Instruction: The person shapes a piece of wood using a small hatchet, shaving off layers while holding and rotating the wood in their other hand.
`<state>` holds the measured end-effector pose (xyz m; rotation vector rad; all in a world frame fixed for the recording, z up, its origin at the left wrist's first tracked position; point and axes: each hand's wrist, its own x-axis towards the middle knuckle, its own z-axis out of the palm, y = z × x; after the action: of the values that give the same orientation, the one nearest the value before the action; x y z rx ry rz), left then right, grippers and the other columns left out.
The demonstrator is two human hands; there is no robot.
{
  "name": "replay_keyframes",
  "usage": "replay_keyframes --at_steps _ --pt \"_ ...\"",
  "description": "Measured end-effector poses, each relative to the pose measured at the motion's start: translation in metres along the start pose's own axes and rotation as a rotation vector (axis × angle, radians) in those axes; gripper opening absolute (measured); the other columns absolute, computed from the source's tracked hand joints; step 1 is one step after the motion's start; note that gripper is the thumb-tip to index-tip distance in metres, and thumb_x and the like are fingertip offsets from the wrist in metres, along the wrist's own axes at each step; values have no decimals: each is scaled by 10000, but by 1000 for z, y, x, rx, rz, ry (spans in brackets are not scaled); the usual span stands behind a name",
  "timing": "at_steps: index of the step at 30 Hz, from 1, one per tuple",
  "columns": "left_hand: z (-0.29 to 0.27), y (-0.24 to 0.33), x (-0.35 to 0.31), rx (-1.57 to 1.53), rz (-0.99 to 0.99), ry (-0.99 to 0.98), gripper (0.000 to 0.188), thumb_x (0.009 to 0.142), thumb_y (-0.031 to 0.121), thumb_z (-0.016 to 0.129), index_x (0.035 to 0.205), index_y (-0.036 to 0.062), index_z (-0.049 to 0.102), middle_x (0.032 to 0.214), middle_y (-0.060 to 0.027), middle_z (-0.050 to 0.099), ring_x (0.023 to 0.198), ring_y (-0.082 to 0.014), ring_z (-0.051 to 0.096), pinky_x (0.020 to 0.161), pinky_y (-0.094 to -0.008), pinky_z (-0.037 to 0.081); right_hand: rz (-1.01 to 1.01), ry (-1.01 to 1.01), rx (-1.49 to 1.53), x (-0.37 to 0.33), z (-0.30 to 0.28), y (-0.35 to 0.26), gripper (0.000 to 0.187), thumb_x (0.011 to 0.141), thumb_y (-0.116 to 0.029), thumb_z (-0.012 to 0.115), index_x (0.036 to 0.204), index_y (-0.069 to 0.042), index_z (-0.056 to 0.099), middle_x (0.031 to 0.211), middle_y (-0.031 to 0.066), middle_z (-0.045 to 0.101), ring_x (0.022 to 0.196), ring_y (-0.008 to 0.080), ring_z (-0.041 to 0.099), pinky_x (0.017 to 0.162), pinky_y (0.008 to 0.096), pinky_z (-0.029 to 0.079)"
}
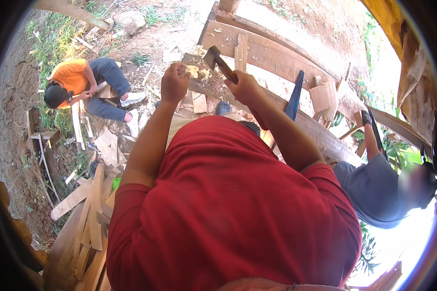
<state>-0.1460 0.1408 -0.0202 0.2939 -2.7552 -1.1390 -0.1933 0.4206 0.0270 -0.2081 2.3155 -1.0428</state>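
My right hand (241, 87) is wrapped round the wooden handle of a short tool with a dark metal head (211, 56); whether it is a hatchet or a hammer I cannot tell. The head hangs over a wooden beam (206, 88) at the far side of my lap. Left of it, my left hand (175, 83) is closed with its fingers curled; what it grips, if anything, is hidden. Pale curled wood shavings (199, 72) lie between the two hands. On the beam to the right stands a blue handsaw (294, 96).
Long planks (272, 44) stretch from far middle to the right. At left a person in orange (70, 77) sits working on wood; at right another person in dark clothes (381, 191) reaches toward the bench. Scrap boards (90, 218) pile at lower left.
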Motion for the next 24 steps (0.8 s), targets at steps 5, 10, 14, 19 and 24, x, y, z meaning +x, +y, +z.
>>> replay_keyframes --at_steps 5,10,14,19,24 --pt "-12 23 4 -32 -135 -56 374 987 292 771 1251 29 742 1098 -201 791 982 -327 780 880 -408 604 -65 42 -119 -7 10 -23 402 1033 -363 655 1207 -1 655 1061 273 758 1021 466 733 896 565 548" --pt "-9 3 6 -217 -430 -145 413 1018 344 763 1236 -6 757 1051 -139 813 907 -218 786 816 -344 617 -149 87 -167 -3 14 -46 380 1049 -361 627 1247 -36 622 1043 261 762 995 473 733 881 586 557" --pt "-6 13 6 -498 -670 -198 488 1017 382 781 1245 -47 740 1072 -107 799 912 -161 759 786 -291 624 -170 78 -193 6 22 -33 357 1056 -356 616 1230 -45 614 1001 256 762 957 475 736 850 590 560" --pt "1 1 -1 -629 -687 -156 560 1000 406 808 1247 -88 717 1079 -128 779 963 -171 751 810 -271 628 -177 101 -154 -2 25 -40 329 1065 -359 604 1193 -56 608 972 248 759 933 475 737 816 594 552" --pt "0 -1 -1 -693 -707 -93 573 1001 406 809 1223 -113 711 1093 -152 768 963 -191 756 851 -275 638 -153 78 -176 6 33 -40 306 1051 -363 633 1173 -84 617 949 231 750 909 460 730 781 599 543"
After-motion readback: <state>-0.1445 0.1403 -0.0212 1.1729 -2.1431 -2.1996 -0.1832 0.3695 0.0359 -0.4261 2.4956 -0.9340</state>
